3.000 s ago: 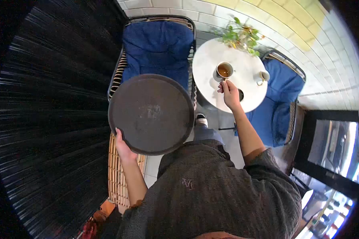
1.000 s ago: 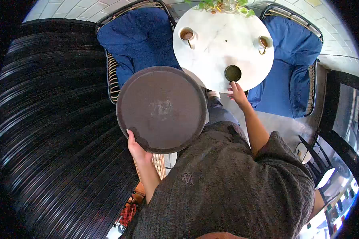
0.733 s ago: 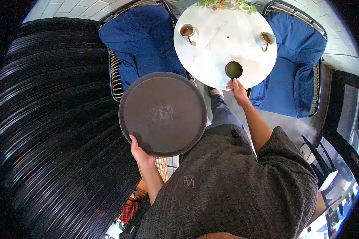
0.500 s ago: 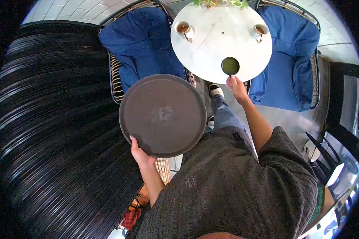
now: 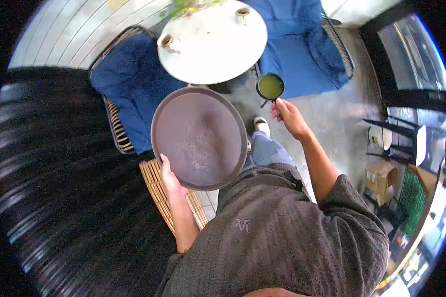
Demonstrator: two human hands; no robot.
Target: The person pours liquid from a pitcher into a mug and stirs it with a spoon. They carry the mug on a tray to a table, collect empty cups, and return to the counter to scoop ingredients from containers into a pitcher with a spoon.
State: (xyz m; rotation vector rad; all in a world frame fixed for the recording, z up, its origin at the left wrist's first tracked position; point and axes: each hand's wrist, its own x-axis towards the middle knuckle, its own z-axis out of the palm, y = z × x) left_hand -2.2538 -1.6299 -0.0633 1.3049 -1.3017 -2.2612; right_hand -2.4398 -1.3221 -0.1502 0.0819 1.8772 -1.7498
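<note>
A round brown tray (image 5: 199,138) is gripped at its lower left rim by my left hand (image 5: 171,180), the thumb lying over the edge. My right hand (image 5: 288,116) is closed on the handle of a small dark cup (image 5: 270,86) with green liquid in it. The cup is held over the floor, to the right of the tray and apart from it. Beyond the tray is a round white table (image 5: 213,49), with one cup of brown drink (image 5: 167,41) at its left and another cup (image 5: 242,13) at its far right.
Blue-covered chairs flank the table, one left (image 5: 134,84) and one right (image 5: 302,59). A bamboo slatted piece (image 5: 158,190) lies below the tray. Greenery (image 5: 188,7) tops the table's far edge. At right are a cardboard box (image 5: 380,179) and a black chair (image 5: 399,136).
The view has turned, so the table and chairs sit farther left. The green drink, which was over the table's near edge, is now beyond it over the floor, still in my right hand.
</note>
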